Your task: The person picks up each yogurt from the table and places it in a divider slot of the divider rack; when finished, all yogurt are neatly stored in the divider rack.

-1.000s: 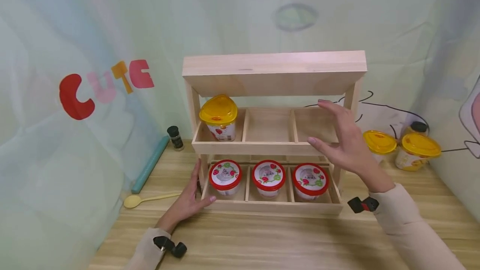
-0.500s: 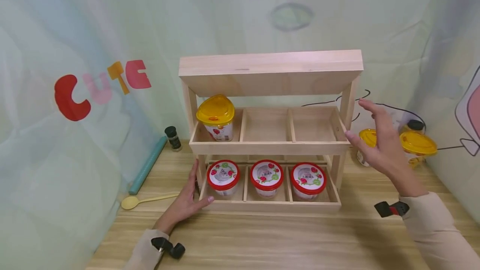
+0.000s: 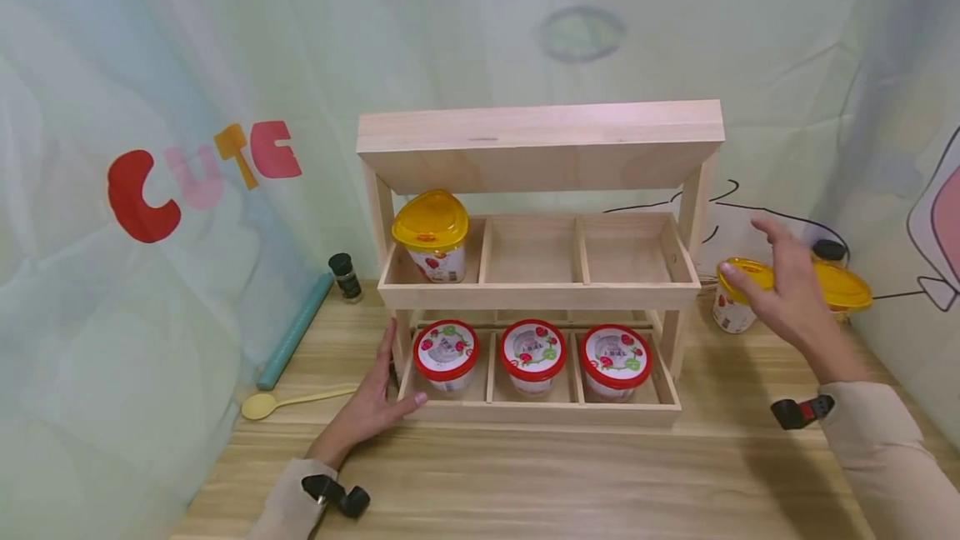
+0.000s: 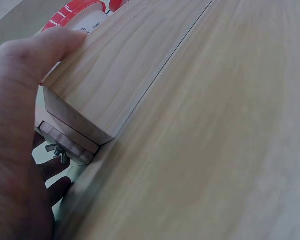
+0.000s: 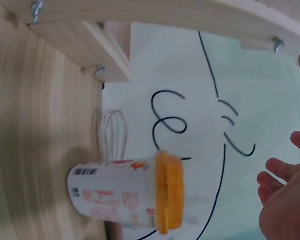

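A two-tier wooden display rack (image 3: 536, 298) stands on the table. My left hand (image 3: 371, 398) holds its lower left corner; in the left wrist view the thumb lies over the front rim and the fingers reach along the side. Beside the rack's right end, my right hand (image 3: 795, 302) hovers with spread fingers, holding nothing. Close to it is a white cup with a yellow lid (image 3: 731, 313), apart from the fingers in the right wrist view. Another yellow-lidded cup (image 3: 847, 286) is partly hidden behind the hand. A third yellow-lidded cup (image 3: 435, 236) sits in the upper left compartment.
Three red-lidded tubs (image 3: 533, 352) fill the lower front compartments. At left lie a yellow spoon (image 3: 262, 405) and a teal roll (image 3: 295, 332), near a black-capped spice jar (image 3: 346, 277). Another black-capped jar (image 3: 828, 251) stands at back right. A pale coil of cord (image 5: 112, 137) lies behind the near cup.
My right hand has moved right and down, from in front of the upper right compartment to beside the yellow-lidded cups. The left hand has stayed on the rack's corner.
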`<act>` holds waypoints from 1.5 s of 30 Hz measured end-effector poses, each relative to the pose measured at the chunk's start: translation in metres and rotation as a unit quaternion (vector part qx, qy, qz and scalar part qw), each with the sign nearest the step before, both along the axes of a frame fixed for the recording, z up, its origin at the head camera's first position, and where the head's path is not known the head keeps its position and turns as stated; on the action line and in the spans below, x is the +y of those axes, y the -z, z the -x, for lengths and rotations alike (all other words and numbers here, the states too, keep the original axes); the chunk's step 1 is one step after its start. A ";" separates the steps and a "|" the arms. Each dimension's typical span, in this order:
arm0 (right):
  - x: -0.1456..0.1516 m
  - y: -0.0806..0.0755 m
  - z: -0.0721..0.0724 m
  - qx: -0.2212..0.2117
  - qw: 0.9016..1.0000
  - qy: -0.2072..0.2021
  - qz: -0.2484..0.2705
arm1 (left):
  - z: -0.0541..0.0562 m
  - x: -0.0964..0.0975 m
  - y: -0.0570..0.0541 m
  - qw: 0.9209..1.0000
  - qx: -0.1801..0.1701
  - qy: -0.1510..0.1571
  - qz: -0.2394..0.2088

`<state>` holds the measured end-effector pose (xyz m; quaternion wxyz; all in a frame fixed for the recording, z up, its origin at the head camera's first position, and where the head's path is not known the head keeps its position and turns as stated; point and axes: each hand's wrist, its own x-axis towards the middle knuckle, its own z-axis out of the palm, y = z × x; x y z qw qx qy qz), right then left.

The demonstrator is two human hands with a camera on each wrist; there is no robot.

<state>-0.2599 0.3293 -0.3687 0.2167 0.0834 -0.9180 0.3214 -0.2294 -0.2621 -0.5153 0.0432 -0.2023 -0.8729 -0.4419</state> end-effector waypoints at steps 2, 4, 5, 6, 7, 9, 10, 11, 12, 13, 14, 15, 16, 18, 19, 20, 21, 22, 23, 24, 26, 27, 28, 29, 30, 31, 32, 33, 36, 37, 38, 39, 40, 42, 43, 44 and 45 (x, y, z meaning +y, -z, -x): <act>0.005 0.004 0.003 -0.025 1.000 0.006 -0.009 | 0.000 -0.001 0.000 1.000 -0.001 -0.001 0.001; 0.009 0.009 0.007 -0.044 0.999 0.011 -0.012 | 0.000 -0.001 0.000 1.000 -0.003 -0.001 0.000; 0.011 0.011 0.009 -0.051 0.999 0.014 -0.012 | 0.000 -0.001 0.000 1.000 -0.004 -0.001 -0.002; 0.013 0.014 0.010 -0.057 0.998 0.019 -0.014 | 0.000 -0.001 0.000 1.000 -0.005 -0.001 -0.002; 0.015 0.017 0.012 -0.063 0.998 0.025 -0.014 | 0.000 -0.001 0.000 1.000 -0.004 -0.001 -0.001; 0.017 0.021 0.016 -0.074 0.996 0.039 -0.018 | 0.000 -0.001 0.001 1.000 -0.002 -0.001 -0.002; 0.019 0.024 0.019 -0.078 0.996 0.045 -0.018 | 0.000 -0.001 0.001 1.000 -0.002 -0.001 -0.003; 0.020 0.026 0.021 -0.081 0.995 0.050 -0.020 | 0.001 -0.001 0.001 1.000 -0.001 0.000 -0.003; 0.021 0.028 0.023 -0.084 0.995 0.054 -0.020 | 0.001 -0.001 0.001 1.000 -0.002 0.001 -0.003; 0.022 0.030 0.025 -0.087 0.994 0.057 -0.020 | 0.001 -0.001 0.001 1.000 -0.002 0.001 -0.003; 0.023 0.032 0.027 -0.091 0.994 0.061 -0.020 | 0.001 0.000 0.001 1.000 -0.004 0.001 -0.005; 0.024 0.034 0.029 -0.095 0.993 0.063 -0.020 | 0.001 0.000 0.002 1.000 -0.007 0.000 -0.006; 0.025 0.035 0.031 -0.099 0.993 0.065 -0.020 | 0.001 0.000 0.002 1.000 -0.009 0.000 -0.005; 0.025 0.037 0.034 -0.108 0.991 0.070 -0.021 | 0.001 0.000 0.002 1.000 -0.014 -0.001 -0.006; 0.026 0.038 0.036 -0.114 0.991 0.073 -0.022 | 0.001 0.000 0.002 1.000 -0.014 -0.001 -0.006; 0.026 0.039 0.037 -0.120 0.990 0.076 -0.024 | 0.001 0.000 0.002 1.000 -0.015 -0.001 -0.006; 0.026 0.039 0.038 -0.126 0.989 0.078 -0.024 | 0.001 0.000 0.002 1.000 -0.015 -0.002 -0.006; 0.026 0.040 0.039 -0.130 0.988 0.079 -0.025 | 0.000 0.000 0.002 1.000 -0.015 -0.002 -0.006; 0.026 0.040 0.040 -0.134 0.987 0.080 -0.028 | 0.000 0.000 0.002 1.000 -0.015 -0.002 -0.006; 0.026 0.040 0.040 -0.137 0.987 0.080 -0.029 | 0.000 0.000 0.002 1.000 -0.015 -0.002 -0.005; 0.026 0.041 0.043 -0.139 0.987 0.079 -0.034 | 0.000 0.000 0.001 1.000 -0.015 -0.003 -0.003; 0.026 0.041 0.043 -0.138 0.987 0.078 -0.038 | 0.000 0.000 0.001 1.000 -0.016 -0.004 -0.003; 0.026 0.042 0.044 -0.137 0.987 0.076 -0.043 | 0.000 0.000 0.001 1.000 -0.018 -0.004 -0.004; 0.026 0.043 0.045 -0.135 0.987 0.074 -0.048 | 0.000 0.000 0.001 1.000 -0.019 -0.004 -0.003; 0.026 0.045 0.047 -0.131 0.987 0.071 -0.054 | 0.000 0.000 0.000 1.000 -0.019 -0.005 -0.002; 0.027 0.047 0.047 -0.128 0.988 0.068 -0.061 | 0.000 0.000 0.000 1.000 -0.020 -0.005 -0.001; 0.028 0.050 0.048 -0.125 0.988 0.065 -0.066 | 0.001 0.000 0.000 1.000 -0.020 -0.004 -0.001; 0.029 0.053 0.048 -0.119 0.989 0.060 -0.071 | 0.001 0.000 0.000 1.000 -0.021 -0.004 -0.001; 0.032 0.064 0.049 -0.091 0.991 0.050 -0.086 | 0.001 0.000 0.000 1.000 -0.020 -0.003 0.000; 0.033 0.067 0.048 -0.079 0.992 0.048 -0.088 | 0.001 0.000 0.000 1.000 -0.021 -0.002 -0.001; 0.034 0.071 0.048 -0.066 0.993 0.045 -0.088 | 0.001 0.000 0.000 1.000 -0.021 -0.001 -0.002; 0.034 0.074 0.047 -0.052 0.994 0.044 -0.090 | 0.002 0.000 0.000 1.000 -0.021 -0.002 -0.001; 0.035 0.076 0.047 -0.040 0.994 0.042 -0.091 | 0.002 0.000 0.000 1.000 -0.022 -0.002 -0.001; 0.035 0.079 0.046 -0.022 0.995 0.039 -0.087 | 0.002 0.000 0.000 1.000 -0.025 -0.005 0.001; 0.036 0.080 0.046 -0.015 0.995 0.036 -0.086 | 0.002 0.000 0.000 1.000 -0.027 -0.007 0.001; 0.036 0.081 0.046 -0.012 0.996 0.034 -0.085 | 0.002 0.000 0.000 1.000 -0.028 -0.009 0.002; 0.036 0.081 0.046 -0.010 0.996 0.032 -0.085 | 0.001 0.000 0.001 1.000 -0.028 -0.010 0.004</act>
